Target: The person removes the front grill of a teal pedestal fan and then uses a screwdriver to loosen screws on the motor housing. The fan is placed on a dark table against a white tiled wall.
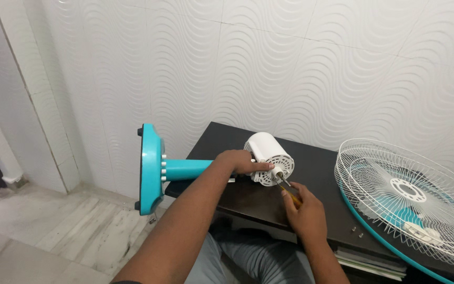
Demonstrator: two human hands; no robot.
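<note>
Now left hand (pixel 240 161) steadies the fan motor (pixel 269 158); right hand (pixel 305 210) grips a screwdriver (pixel 289 190) at it

So there's one fan body (pixel 206 167) with a teal base, one white motor housing (pixel 269 158), and one screwdriver (pixel 289 190). One wire fan guard (pixel 411 202), two tiny loose screws (pixel 357 231), two hands, and one dark table (pixel 321 168) under it all.

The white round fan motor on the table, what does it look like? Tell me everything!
The white round plastic fan motor housing lies on its side on the dark table, joined to a turquoise stand. Its slotted face points toward the person. The left hand steadies it, and the right hand presses a yellow-handled screwdriver against that face.
</note>
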